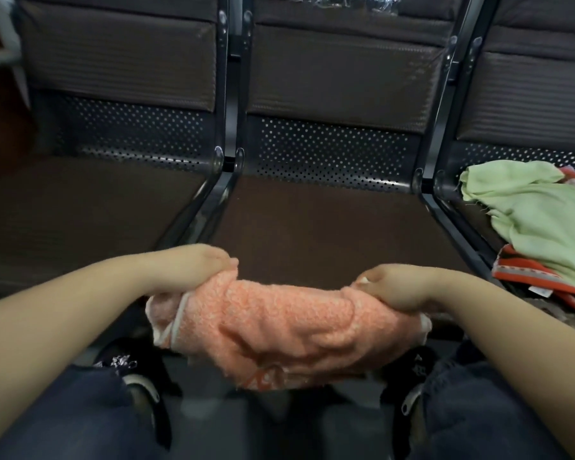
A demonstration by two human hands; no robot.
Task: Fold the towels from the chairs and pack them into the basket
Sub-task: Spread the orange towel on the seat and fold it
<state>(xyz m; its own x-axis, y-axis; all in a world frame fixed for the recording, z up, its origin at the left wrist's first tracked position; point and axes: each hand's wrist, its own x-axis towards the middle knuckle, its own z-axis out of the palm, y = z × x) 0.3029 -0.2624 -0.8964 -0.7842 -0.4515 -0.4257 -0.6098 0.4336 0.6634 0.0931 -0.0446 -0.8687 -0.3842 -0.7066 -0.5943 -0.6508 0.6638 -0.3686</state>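
A fluffy orange towel hangs bunched between my two hands, in front of the middle chair seat. My left hand grips its left end and my right hand grips its right end, both fists closed on the cloth. The towel's lower edge sags down toward my knees. On the right chair lies a light green towel spread over a red and orange striped towel. No basket is in view.
A row of dark padded chairs with perforated metal backs faces me, split by black metal arm frames. The left seat holds nothing. My knees in dark jeans and black shoes fill the bottom of the view.
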